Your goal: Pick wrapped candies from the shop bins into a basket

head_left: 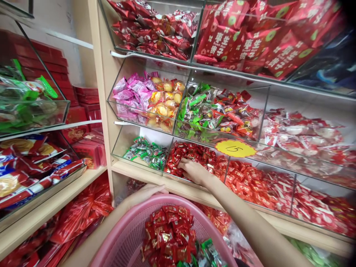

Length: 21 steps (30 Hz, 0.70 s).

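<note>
My right hand (194, 171) reaches into a low clear bin of small red-wrapped candies (191, 150). Its fingers are bent and closed down among the candies, with the tips partly hidden. Close below the shelf edge is a pink plastic basket (119, 227), which my left arm wraps around from the left. At the basket's far rim lies my left hand (147, 193), holding it from outside with fairly straight fingers. Inside the basket are a pile of red-wrapped candies (169, 233) and some green-wrapped candies (208, 254).
Green-wrapped candies (147, 152) fill the bin left of my right hand. A yellow price tag (236, 148) marked 15 hangs on the bin above. Wooden shelf edges (155, 172) and clear dividers run around the bins. Red plastic bags (83, 211) lie at lower left.
</note>
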{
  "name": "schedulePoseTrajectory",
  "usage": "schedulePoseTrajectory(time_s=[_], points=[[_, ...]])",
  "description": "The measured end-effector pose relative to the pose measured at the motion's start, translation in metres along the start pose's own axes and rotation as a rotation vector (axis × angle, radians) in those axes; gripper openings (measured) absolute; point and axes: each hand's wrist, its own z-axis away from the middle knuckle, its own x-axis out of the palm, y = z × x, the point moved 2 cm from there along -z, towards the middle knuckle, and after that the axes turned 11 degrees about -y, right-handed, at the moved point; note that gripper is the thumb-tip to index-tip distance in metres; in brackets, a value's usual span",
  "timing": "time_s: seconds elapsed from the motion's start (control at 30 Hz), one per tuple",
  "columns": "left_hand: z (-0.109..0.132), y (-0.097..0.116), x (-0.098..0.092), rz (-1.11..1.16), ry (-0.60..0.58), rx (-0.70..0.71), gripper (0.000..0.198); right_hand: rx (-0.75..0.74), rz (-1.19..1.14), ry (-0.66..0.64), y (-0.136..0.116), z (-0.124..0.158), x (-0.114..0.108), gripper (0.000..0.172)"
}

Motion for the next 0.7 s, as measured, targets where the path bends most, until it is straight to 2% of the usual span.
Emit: schedulePoseTrajectory(time_s=[0.1,0.2,0.3,0.37,0.47,0.7], points=[[0.000,0.001,0.001,0.019,0.019,-0.008,0.052,0.000,-0.030,0.034,0.001,0.003,-0.005,0.018],[0.000,0.000,0.002,0.028,0.023,-0.019,0.052,0.051,-0.186,0.145,0.008,0.008,-0.016,0.016],[-0.001,-0.002,0.001,0.006,0.017,-0.022,0.054,0.274,-0.326,0.311,0.022,0.011,-0.029,0.020],[-0.002,-0.005,0.001,0.009,0.025,-0.031,0.054,0.484,-0.304,0.349,0.030,0.010,-0.035,0.029],[-0.004,-0.008,0.000,0.040,0.036,-0.035,0.054,0.677,-0.247,0.270,0.034,0.002,-0.038,0.036],[-0.001,-0.007,0.001,0.041,0.039,-0.037,0.059,0.739,-0.204,0.141,0.018,-0.014,-0.035,0.036]])
